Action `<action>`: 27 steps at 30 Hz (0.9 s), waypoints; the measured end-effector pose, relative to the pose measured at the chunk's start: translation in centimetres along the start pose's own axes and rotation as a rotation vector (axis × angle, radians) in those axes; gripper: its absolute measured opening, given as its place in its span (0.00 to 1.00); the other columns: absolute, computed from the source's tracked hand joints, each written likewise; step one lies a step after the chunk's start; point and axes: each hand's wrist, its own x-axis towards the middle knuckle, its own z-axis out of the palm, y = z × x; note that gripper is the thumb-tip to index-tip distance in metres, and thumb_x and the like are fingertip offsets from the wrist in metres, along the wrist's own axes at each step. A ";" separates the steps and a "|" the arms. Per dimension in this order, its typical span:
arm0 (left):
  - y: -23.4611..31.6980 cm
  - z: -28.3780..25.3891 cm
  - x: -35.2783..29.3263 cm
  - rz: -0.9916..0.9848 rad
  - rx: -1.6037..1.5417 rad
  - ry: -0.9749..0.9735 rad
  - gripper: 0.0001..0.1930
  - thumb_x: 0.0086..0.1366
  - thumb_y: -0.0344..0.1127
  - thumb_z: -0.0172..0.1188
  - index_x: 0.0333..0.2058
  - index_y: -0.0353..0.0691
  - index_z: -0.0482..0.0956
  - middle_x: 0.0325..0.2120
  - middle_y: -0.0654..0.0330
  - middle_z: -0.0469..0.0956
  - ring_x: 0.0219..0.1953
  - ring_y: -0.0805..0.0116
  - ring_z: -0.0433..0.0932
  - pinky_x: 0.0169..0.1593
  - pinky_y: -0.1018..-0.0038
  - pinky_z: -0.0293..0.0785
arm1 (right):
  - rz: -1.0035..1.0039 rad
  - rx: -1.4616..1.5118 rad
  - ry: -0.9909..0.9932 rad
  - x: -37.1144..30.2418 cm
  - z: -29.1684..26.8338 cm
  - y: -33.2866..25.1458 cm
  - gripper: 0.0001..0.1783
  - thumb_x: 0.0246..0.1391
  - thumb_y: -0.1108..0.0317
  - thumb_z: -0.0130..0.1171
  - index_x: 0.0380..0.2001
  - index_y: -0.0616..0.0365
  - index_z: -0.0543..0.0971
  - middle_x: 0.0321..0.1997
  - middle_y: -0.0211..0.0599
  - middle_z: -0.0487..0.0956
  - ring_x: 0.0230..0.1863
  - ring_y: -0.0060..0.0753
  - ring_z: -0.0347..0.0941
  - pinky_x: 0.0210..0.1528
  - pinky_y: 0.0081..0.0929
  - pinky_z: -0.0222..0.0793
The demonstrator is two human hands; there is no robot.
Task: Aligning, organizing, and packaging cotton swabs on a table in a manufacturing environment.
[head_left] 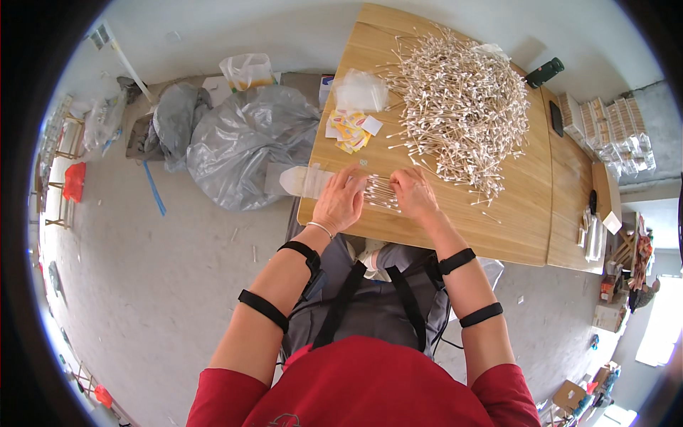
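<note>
Wooden table (455, 228), two hands, left hand (340, 202), right hand (413, 193), one swab bundle (381, 192)

Between my fingertips lay a small bundle of thin wooden-stemmed cotton swabs with white tips (382, 192), gathered side by side and flat on the wood, their ends roughly aligned. Beyond my fingers sprawled a large loose heap of the same swabs (462, 107), tangled every way.

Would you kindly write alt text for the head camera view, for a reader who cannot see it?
Seen from above, a person's left hand and right hand gather a small bunch of cotton swabs at the near edge of a wooden table. A big heap of swabs lies beyond, with yellow packets and clear bags to its left.
</note>
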 end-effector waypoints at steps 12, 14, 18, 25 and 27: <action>-0.1 -0.1 -0.1 0.030 0.018 -0.010 0.15 0.52 0.30 0.61 0.41 0.41 0.74 0.52 0.53 0.68 0.51 0.51 0.69 0.55 0.62 0.67 | -0.108 -0.291 -0.113 1.6 0.6 -0.6 0.05 0.48 0.68 0.56 0.30 0.53 0.78 0.38 0.34 0.73 0.50 0.41 0.66 0.52 0.37 0.65; 0.1 0.3 0.2 0.034 0.002 0.008 0.15 0.52 0.31 0.61 0.40 0.40 0.74 0.51 0.53 0.68 0.51 0.53 0.69 0.55 0.62 0.67 | -0.187 -0.326 -0.113 1.7 0.4 0.2 0.05 0.48 0.68 0.57 0.30 0.53 0.77 0.39 0.35 0.73 0.50 0.41 0.66 0.52 0.37 0.66; -0.1 0.0 -0.1 0.001 0.001 -0.012 0.16 0.52 0.31 0.61 0.41 0.40 0.74 0.51 0.54 0.67 0.52 0.53 0.69 0.55 0.62 0.67 | -0.090 -0.122 -0.082 1.3 -0.1 -0.7 0.06 0.48 0.69 0.57 0.31 0.54 0.76 0.40 0.35 0.73 0.49 0.41 0.67 0.51 0.37 0.67; 0.3 -0.2 0.0 0.023 0.056 -0.026 0.19 0.53 0.33 0.61 0.45 0.41 0.73 0.52 0.54 0.67 0.53 0.53 0.68 0.56 0.62 0.66 | -0.046 -0.117 -0.050 0.8 0.5 -0.6 0.06 0.51 0.69 0.55 0.34 0.53 0.75 0.39 0.35 0.74 0.48 0.41 0.67 0.51 0.37 0.66; 0.4 -0.2 0.1 0.028 0.068 -0.034 0.20 0.53 0.33 0.61 0.46 0.41 0.73 0.52 0.54 0.67 0.53 0.53 0.68 0.56 0.62 0.66 | -0.065 -0.165 -0.072 0.8 0.8 -0.3 0.06 0.51 0.69 0.55 0.34 0.53 0.75 0.39 0.35 0.74 0.49 0.41 0.67 0.51 0.37 0.66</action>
